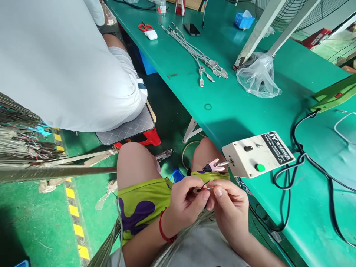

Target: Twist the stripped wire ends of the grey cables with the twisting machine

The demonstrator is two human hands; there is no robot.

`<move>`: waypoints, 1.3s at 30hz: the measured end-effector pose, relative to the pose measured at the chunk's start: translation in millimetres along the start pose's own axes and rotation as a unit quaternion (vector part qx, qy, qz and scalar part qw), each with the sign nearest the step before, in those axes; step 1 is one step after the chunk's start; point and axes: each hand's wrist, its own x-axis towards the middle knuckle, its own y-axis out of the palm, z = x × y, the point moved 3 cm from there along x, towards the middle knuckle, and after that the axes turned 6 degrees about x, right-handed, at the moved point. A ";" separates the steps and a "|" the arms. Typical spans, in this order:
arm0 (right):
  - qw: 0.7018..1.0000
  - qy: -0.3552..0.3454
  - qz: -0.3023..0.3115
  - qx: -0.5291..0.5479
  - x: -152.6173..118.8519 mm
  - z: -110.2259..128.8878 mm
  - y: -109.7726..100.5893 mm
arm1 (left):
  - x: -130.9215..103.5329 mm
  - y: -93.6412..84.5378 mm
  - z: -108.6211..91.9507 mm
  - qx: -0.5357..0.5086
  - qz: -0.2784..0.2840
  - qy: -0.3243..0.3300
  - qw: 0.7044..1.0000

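Observation:
My left hand (185, 202), with a red string bracelet at the wrist, is closed on a thin cable end (206, 188) showing a dark wire and a light one. Close beside it on the right, my right hand (232, 207) pinches the same cable end between thumb and forefinger. Just above the hands, a pink clip (213, 165) sticks out on a metal rod from a white control box (257, 154) with a green button. A bundle of grey cables (191, 231) lies across my lap, under my forearms.
On the green table (222, 122) lie grey cables with connectors (200, 55), a phone (191, 29), scissors (145, 27), a plastic bag (258, 76) and black cords (315, 167). A person in white (69, 66) sits at the left on a stool (130, 126).

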 end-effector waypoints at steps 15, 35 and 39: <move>0.984 0.111 0.104 -0.094 21.6 -41.0 -29.1 | -5.5 3.4 22.1 -0.125 0.000 -0.171 0.977; 0.990 0.119 0.076 -0.016 42.6 -43.4 -48.7 | 4.1 6.7 25.8 -0.119 -0.054 -0.201 0.971; 0.989 0.131 0.074 0.002 49.3 -42.1 -44.0 | -0.4 11.4 28.0 -0.195 -0.053 -0.185 0.962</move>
